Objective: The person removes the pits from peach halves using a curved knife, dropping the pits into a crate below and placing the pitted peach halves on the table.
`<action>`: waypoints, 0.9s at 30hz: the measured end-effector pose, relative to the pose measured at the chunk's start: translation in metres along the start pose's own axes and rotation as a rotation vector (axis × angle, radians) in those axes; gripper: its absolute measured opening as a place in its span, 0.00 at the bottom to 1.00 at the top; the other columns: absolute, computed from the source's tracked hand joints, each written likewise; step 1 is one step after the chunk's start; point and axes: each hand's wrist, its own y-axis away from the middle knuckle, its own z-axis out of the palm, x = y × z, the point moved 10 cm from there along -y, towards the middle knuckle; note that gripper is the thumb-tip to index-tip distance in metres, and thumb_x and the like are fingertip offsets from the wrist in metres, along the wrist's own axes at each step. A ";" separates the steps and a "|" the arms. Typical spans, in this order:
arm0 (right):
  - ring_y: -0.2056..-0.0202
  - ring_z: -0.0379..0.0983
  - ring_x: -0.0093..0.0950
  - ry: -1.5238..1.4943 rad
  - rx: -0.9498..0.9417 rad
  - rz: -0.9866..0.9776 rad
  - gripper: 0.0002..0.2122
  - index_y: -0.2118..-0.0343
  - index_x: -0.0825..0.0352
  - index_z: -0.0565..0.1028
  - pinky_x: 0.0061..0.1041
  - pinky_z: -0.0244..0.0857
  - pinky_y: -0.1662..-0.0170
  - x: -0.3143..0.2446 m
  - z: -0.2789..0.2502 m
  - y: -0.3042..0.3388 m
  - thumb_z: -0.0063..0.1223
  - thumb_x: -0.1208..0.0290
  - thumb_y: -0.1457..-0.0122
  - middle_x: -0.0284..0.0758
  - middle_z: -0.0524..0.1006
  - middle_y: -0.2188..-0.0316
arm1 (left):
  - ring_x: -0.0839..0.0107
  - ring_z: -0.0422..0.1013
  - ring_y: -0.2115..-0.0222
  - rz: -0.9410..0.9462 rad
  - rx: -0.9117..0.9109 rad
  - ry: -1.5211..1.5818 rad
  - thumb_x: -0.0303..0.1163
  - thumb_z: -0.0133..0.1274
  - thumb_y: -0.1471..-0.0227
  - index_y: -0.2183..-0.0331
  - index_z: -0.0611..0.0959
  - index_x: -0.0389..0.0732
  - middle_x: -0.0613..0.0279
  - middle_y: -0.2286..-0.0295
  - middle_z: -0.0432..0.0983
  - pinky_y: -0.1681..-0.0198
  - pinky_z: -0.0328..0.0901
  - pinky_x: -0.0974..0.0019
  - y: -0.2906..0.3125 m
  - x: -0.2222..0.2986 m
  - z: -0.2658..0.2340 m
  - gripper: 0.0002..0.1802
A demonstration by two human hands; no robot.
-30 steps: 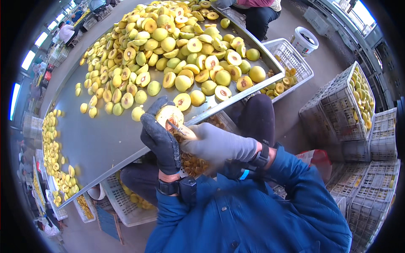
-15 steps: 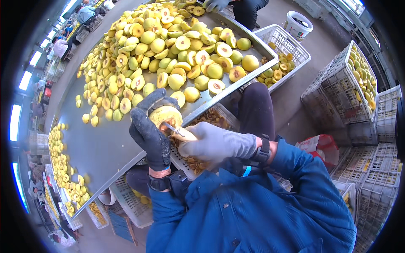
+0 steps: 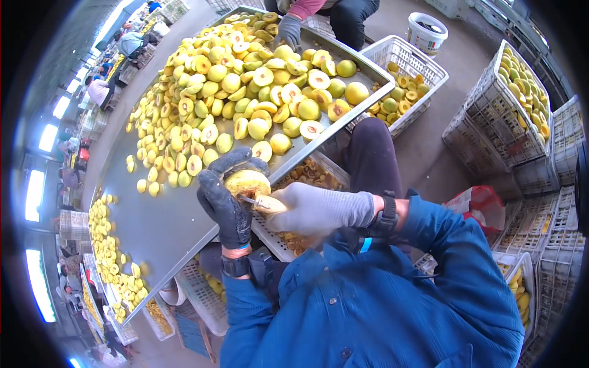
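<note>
My left hand, in a dark coated glove, curls around a yellow peach half, its cut face turned toward my right hand. In a light grey glove, my right hand grips a pitting knife by its pale handle. The knife's thin metal tip is at the reddish middle of the peach. Both hands are over the near edge of a metal table. Beyond them is a large pile of halved peaches, some with cut faces and reddish centres showing.
Below the table edge sits a crate of peach scraps. A white crate with peach halves stands at the far right, near a white bucket. Stacked crates rise on the right. Across the table, a co-worker's gloved hand touches the pile.
The view has shifted slightly, moving the scene within it. My hands keep their hold on peach and knife. The co-worker's gloved hand now reaches into the far side of the pile.
</note>
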 end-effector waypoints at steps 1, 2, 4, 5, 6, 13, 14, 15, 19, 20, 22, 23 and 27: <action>0.72 0.72 0.24 0.010 -0.004 -0.006 0.12 0.63 0.71 0.76 0.29 0.67 0.65 0.003 0.002 0.002 0.51 0.67 0.44 0.40 0.77 0.76 | 0.60 0.76 0.74 -0.045 -0.025 0.172 0.62 0.32 0.39 0.60 0.77 0.31 0.48 0.73 0.78 0.67 0.74 0.59 0.002 -0.005 0.003 0.40; 0.72 0.72 0.23 -0.028 -0.032 -0.115 0.12 0.64 0.71 0.76 0.27 0.67 0.65 -0.001 0.008 0.002 0.51 0.67 0.44 0.36 0.77 0.76 | 0.59 0.76 0.75 -0.057 0.005 0.218 0.64 0.32 0.41 0.62 0.77 0.32 0.47 0.75 0.77 0.70 0.74 0.57 0.004 -0.006 0.004 0.40; 0.72 0.71 0.22 -0.060 -0.069 -0.223 0.11 0.64 0.71 0.77 0.26 0.66 0.66 0.008 0.013 -0.004 0.51 0.67 0.43 0.33 0.76 0.77 | 0.59 0.76 0.76 -0.046 0.017 0.184 0.64 0.32 0.41 0.62 0.77 0.32 0.48 0.75 0.77 0.71 0.74 0.57 0.011 -0.007 -0.003 0.40; 0.71 0.71 0.20 0.167 -0.082 -0.290 0.11 0.65 0.71 0.77 0.25 0.66 0.66 0.011 0.016 -0.010 0.51 0.67 0.44 0.30 0.75 0.77 | 0.60 0.75 0.77 -0.042 0.031 0.146 0.64 0.32 0.40 0.62 0.77 0.32 0.48 0.76 0.77 0.71 0.74 0.57 0.016 -0.005 -0.007 0.40; 0.71 0.70 0.19 0.395 -0.096 -0.357 0.11 0.65 0.71 0.77 0.23 0.65 0.66 0.014 0.022 -0.011 0.52 0.67 0.44 0.28 0.75 0.77 | 0.59 0.74 0.78 -0.037 0.051 0.151 0.63 0.32 0.40 0.62 0.77 0.34 0.49 0.77 0.76 0.73 0.73 0.58 0.020 -0.002 -0.008 0.39; 0.69 0.71 0.19 0.120 -0.077 -0.082 0.11 0.63 0.71 0.77 0.25 0.67 0.62 0.010 0.056 -0.020 0.52 0.67 0.42 0.32 0.78 0.74 | 0.61 0.71 0.78 0.033 0.104 0.559 0.60 0.29 0.38 0.62 0.76 0.37 0.54 0.77 0.75 0.74 0.71 0.59 0.039 -0.010 -0.036 0.35; 0.68 0.71 0.20 0.126 -0.017 -0.128 0.12 0.61 0.70 0.77 0.25 0.67 0.61 0.014 0.056 -0.022 0.53 0.66 0.42 0.37 0.79 0.73 | 0.62 0.71 0.77 0.023 0.215 0.475 0.61 0.30 0.38 0.60 0.76 0.38 0.56 0.76 0.75 0.72 0.71 0.57 0.040 -0.019 -0.046 0.35; 0.72 0.75 0.30 0.258 0.090 -0.260 0.13 0.62 0.69 0.76 0.30 0.68 0.64 0.014 0.050 -0.027 0.55 0.64 0.44 0.43 0.78 0.75 | 0.60 0.73 0.73 0.017 0.209 0.486 0.62 0.32 0.39 0.56 0.75 0.37 0.54 0.70 0.76 0.68 0.72 0.55 0.039 -0.030 -0.053 0.36; 0.75 0.75 0.45 0.887 0.160 -0.331 0.17 0.56 0.57 0.70 0.45 0.67 0.73 0.063 0.053 -0.047 0.56 0.59 0.48 0.44 0.76 0.79 | 0.57 0.71 0.55 -0.067 0.521 0.742 0.64 0.35 0.42 0.48 0.72 0.36 0.49 0.54 0.73 0.52 0.69 0.51 0.061 -0.093 -0.114 0.40; 0.75 0.76 0.44 1.026 0.139 -0.170 0.17 0.54 0.57 0.70 0.43 0.67 0.75 0.092 0.047 -0.053 0.54 0.60 0.47 0.43 0.77 0.79 | 0.56 0.71 0.55 -0.014 0.493 0.705 0.65 0.36 0.42 0.48 0.71 0.35 0.50 0.54 0.73 0.52 0.69 0.51 0.064 -0.092 -0.123 0.41; 0.72 0.78 0.41 1.269 -0.087 0.089 0.12 0.63 0.62 0.78 0.39 0.71 0.71 0.179 0.015 -0.041 0.51 0.64 0.47 0.42 0.79 0.75 | 0.55 0.71 0.55 0.023 0.472 0.672 0.65 0.37 0.43 0.48 0.71 0.35 0.50 0.54 0.73 0.52 0.68 0.51 0.076 -0.089 -0.126 0.42; 0.71 0.78 0.42 1.274 -0.112 0.280 0.10 0.68 0.64 0.80 0.40 0.71 0.68 0.191 0.006 -0.030 0.51 0.66 0.48 0.44 0.79 0.74 | 0.57 0.71 0.55 -0.052 0.508 0.470 0.64 0.38 0.43 0.48 0.71 0.34 0.52 0.54 0.73 0.51 0.68 0.54 0.091 -0.087 -0.135 0.41; 0.70 0.76 0.46 1.105 0.023 0.163 0.13 0.71 0.67 0.77 0.43 0.70 0.66 0.182 -0.010 -0.017 0.52 0.61 0.47 0.45 0.79 0.74 | 0.64 0.71 0.55 -0.165 0.799 0.245 0.60 0.39 0.41 0.48 0.71 0.35 0.56 0.54 0.73 0.50 0.67 0.63 0.161 -0.111 -0.218 0.37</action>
